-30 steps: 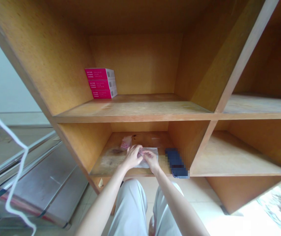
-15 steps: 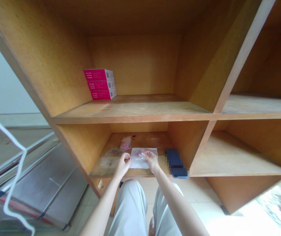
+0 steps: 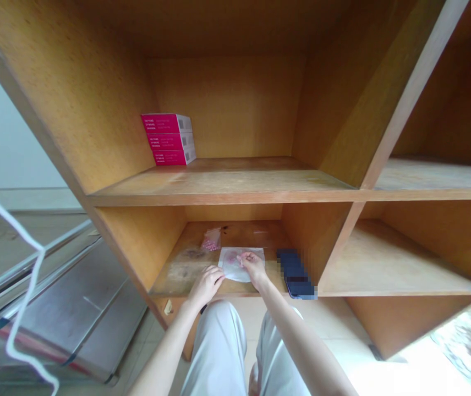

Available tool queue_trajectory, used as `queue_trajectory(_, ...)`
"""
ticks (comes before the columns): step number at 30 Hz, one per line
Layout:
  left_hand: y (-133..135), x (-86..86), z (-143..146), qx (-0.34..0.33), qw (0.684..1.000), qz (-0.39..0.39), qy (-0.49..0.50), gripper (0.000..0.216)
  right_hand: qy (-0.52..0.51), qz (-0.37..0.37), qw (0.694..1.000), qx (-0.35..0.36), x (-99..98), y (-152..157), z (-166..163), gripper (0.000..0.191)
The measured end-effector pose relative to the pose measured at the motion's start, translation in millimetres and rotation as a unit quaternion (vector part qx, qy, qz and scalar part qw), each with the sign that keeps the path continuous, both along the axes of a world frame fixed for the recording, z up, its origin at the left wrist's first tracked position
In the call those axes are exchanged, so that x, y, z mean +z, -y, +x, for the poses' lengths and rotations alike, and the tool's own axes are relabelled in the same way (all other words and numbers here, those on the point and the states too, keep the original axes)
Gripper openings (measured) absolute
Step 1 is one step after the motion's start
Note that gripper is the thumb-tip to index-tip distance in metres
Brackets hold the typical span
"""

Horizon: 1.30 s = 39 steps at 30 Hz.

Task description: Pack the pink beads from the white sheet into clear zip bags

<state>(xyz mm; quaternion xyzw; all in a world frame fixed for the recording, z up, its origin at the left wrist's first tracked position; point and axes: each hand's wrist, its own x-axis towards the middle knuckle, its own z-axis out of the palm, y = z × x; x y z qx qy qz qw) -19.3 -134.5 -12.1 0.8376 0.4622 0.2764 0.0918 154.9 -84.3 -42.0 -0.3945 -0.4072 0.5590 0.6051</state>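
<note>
Since the earlier frame, our left hand (image 3: 208, 284) has dropped toward the white sheet's (image 3: 233, 276) lower left corner; we cannot tell whether it grips. Our right hand (image 3: 252, 264) is pinched narrow over the sheet, which lies on the lower shelf (image 3: 178, 273) near a bag of pink beads (image 3: 211, 240).

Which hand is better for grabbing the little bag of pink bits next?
Probably the left hand: it's nearer the bag of pink bits, just in front of it. The right hand is farther off, its fingertips over the white sheet.
</note>
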Motion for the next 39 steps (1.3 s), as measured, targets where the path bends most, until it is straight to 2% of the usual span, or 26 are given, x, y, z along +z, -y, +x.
queue_trajectory(7,10.1,-0.1,-1.9,0.001,1.000,-0.002,0.004,0.021,0.001,-0.004,1.000,0.023,3.5,5.9,-1.8,0.030)
queue_trajectory(16,22.6,3.2,-0.4,0.020,1.000,0.008,0.015,0.018,-0.002,-0.001,1.000,0.022,-1.7,7.3,1.1,0.028)
queue_trajectory(19,25.5,15.8,0.7,0.050,0.998,0.028,0.038,0.016,-0.006,0.002,0.999,0.036,4.0,9.8,1.6,0.029)
queue_trajectory(23,25.8,48.6,5.8,0.061,0.993,0.066,0.074,0.012,0.019,0.016,0.997,0.074,18.2,14.6,0.0,0.032)
queue_trajectory(26,21.1,70.1,11.1,0.061,0.990,0.105,0.070,0.028,0.041,0.034,0.994,0.097,27.3,16.3,-2.4,0.031)
queue_trajectory(28,15.1,75.9,13.6,0.054,0.993,0.100,0.040,0.048,0.056,0.048,0.991,0.111,30.7,16.2,-3.8,0.031)
queue_trajectory(31,3.3,72.1,13.8,0.036,0.998,0.052,-0.020,0.074,0.097,0.079,0.985,0.120,32.9,15.0,-4.7,0.036)
queue_trajectory(34,-7.2,63.9,11.1,0.025,0.998,0.006,-0.059,0.064,0.179,0.136,0.968,0.113,34.5,13.8,-3.4,0.040)
queue_trajectory(36,-11.0,60.9,9.6,0.005,0.998,0.003,-0.067,0.055,0.227,0.173,0.953,0.103,35.7,13.2,-1.9,0.038)
queue_trajectory(39,-11.6,59.7,9.7,-0.007,0.998,0.009,-0.067,0.055,0.265,0.195,0.940,0.090,36.2,12.5,-0.7,0.036)
